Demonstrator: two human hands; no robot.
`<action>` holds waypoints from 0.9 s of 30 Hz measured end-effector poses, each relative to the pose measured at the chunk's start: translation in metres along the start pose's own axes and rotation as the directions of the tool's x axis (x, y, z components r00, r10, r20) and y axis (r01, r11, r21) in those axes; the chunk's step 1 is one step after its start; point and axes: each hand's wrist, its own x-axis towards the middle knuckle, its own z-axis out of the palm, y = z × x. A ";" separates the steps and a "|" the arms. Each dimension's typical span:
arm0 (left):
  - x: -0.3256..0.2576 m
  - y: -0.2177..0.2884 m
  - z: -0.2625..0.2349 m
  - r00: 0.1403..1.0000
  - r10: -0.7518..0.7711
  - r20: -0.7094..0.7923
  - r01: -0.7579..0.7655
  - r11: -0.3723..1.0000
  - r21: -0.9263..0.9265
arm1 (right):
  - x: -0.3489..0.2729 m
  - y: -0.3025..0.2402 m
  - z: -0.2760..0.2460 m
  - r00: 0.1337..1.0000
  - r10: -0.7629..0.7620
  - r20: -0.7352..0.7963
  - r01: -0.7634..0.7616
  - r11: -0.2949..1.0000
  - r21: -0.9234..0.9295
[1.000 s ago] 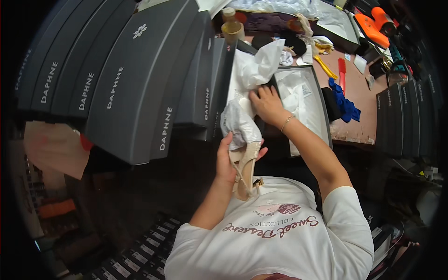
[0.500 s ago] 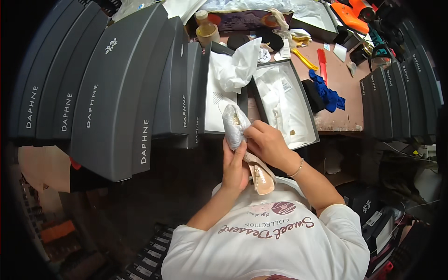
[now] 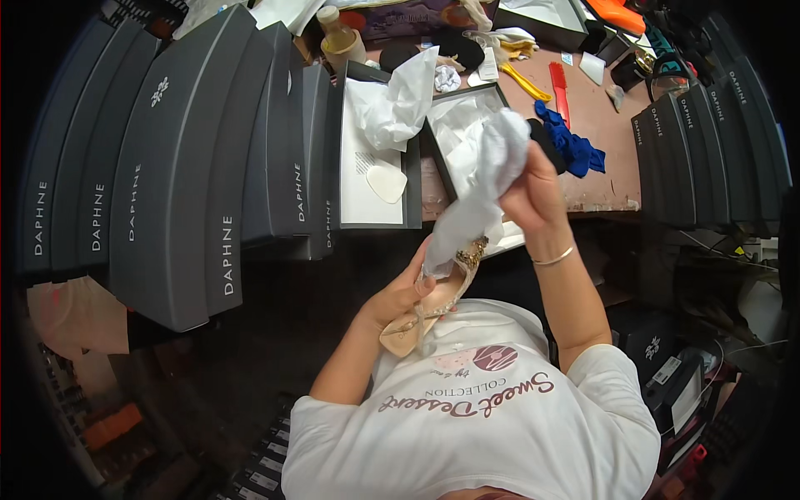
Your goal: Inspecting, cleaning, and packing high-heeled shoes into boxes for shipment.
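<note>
A beige sandal with a gold, jewelled ornament on its strap lies in my left hand, whose fingers wrap around its side. My right hand is raised beyond the shoe and pinches a strip of white wrapping. That wrapping stretches from the sandal's front part up to my right fingers, slightly blurred. Just past my hands is an open shoe box lined with white tissue, partly hidden by the wrapping. Left of it, a second open box part holds crumpled tissue paper and a small cream pad.
Dark shoe boxes stand in a row at the left, and more boxes at the right. On the table lie a red brush, a yellow-handled tool and a blue cloth. A bottle stands at the back left.
My right hand has moved up and away, pulling the wrapping off the sandal's front into a long strip. My left hand has shifted toward me with the sandal, uncovering its ornament.
</note>
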 end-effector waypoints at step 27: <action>-0.005 0.008 0.012 0.927 0.287 -0.242 -0.278 0.958 0.073 | 0.056 -0.023 -0.092 0.923 -0.147 0.355 0.054 -0.865 -0.499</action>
